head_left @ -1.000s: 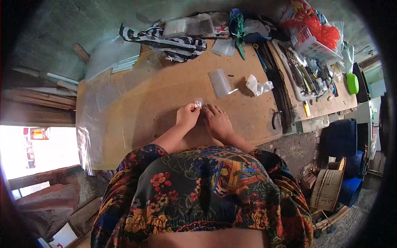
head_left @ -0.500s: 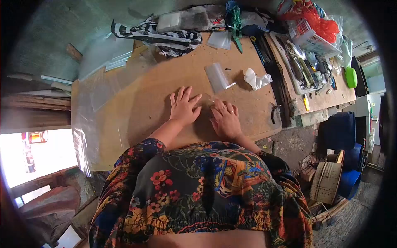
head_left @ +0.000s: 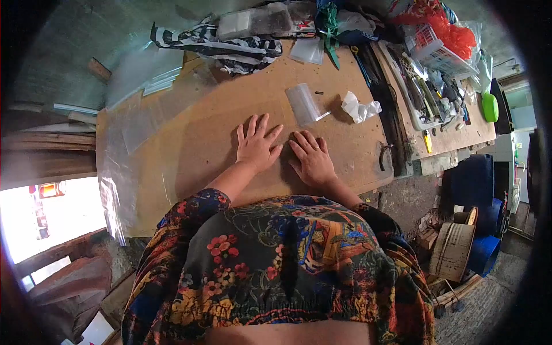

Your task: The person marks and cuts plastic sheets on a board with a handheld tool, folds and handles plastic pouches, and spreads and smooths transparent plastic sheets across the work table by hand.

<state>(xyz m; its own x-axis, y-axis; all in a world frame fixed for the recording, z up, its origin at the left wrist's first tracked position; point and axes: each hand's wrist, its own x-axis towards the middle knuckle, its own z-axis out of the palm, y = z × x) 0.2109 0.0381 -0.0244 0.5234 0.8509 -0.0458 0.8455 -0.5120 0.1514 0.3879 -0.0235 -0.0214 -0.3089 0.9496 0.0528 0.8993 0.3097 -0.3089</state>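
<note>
My left hand lies flat on the brown wooden board, fingers spread and holding nothing. To its right, my right hand also rests palm down, fingers stretched out, with a ring on one of them. A thin see-through film seems to lie under the hands, though its edges are hard to make out. Just beyond my right hand is a small clear plastic piece. A crumpled white tissue sits right of that plastic, and a short dark stick lies behind them.
Clear plastic sheets cover the board's left side. Along the back lie a black-and-white striped bag and a green strap. On the right stand a tray of tools, a yellow cutter and a white basket.
My right hand's fingers have straightened and spread from a more bent pose near the plastic. The left hand stays flat in nearly the same place.
</note>
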